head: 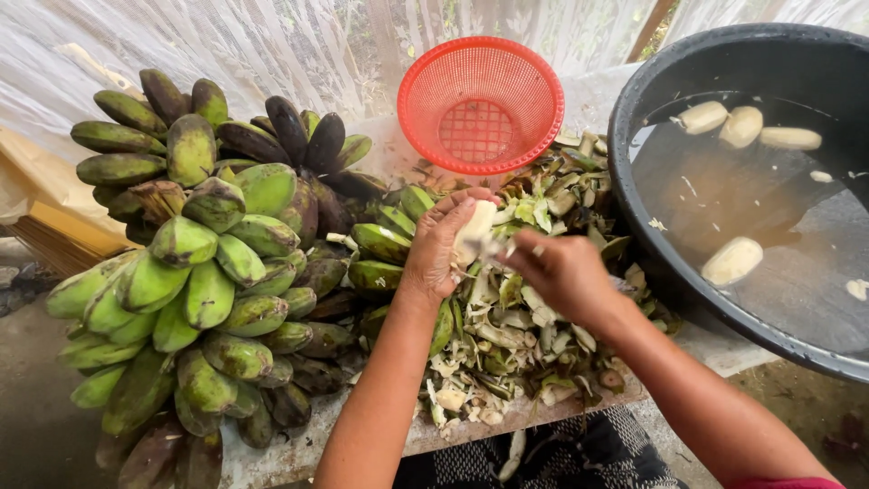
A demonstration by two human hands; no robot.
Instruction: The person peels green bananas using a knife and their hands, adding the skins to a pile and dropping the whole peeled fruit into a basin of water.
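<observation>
My left hand (436, 246) grips a pale peeled banana (474, 228) over a heap of green peelings (516, 317). My right hand (561, 272) is closed right beside it, at the banana's lower end; a small blade seems to poke out between the two hands, but it is too blurred to be sure. A big bunch of green bananas (199, 263) lies just left of my left arm.
A red plastic colander (480, 104) stands tilted at the back. A large black basin (724, 63) of murky water with several peeled bananas (731, 261) floating in it fills the right side. White netting hangs behind. The wooden board's front edge (471, 426) is near my lap.
</observation>
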